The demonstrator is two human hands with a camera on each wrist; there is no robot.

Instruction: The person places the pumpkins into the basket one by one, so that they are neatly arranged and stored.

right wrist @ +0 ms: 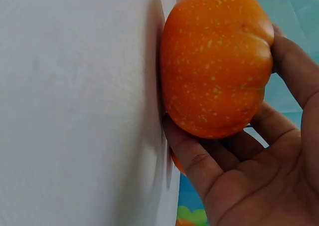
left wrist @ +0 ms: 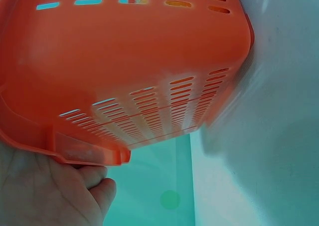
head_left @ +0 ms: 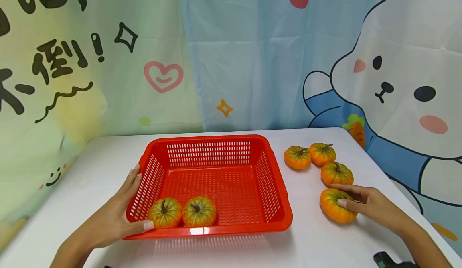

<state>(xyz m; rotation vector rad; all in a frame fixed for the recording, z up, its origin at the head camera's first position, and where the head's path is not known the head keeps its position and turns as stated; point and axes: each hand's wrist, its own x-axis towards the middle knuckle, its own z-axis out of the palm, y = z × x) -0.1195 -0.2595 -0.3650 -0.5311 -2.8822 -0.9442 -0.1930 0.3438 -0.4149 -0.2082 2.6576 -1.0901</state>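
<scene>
Right hand (head_left: pixel 371 206) around one pumpkin (head_left: pixel 331 208), left hand (head_left: pixel 110 218) on red basket (head_left: pixel 245 228).

Right hand (right wrist: pixel 261 173) around a speckled orange pumpkin (right wrist: pixel 217 61), pale tabletop (right wrist: pixel 75 106) close alongside.

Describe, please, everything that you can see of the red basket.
The red basket is rectangular with rounded corners, a broad rim, slotted walls and a perforated floor, and looks like glossy plastic. It stands open side up on the white table. Two pumpkins rest inside along its near wall, toward the left, leaving most of the floor bare. The left hand grips its left end, thumb on the near rim, fingers along the outside.
</scene>
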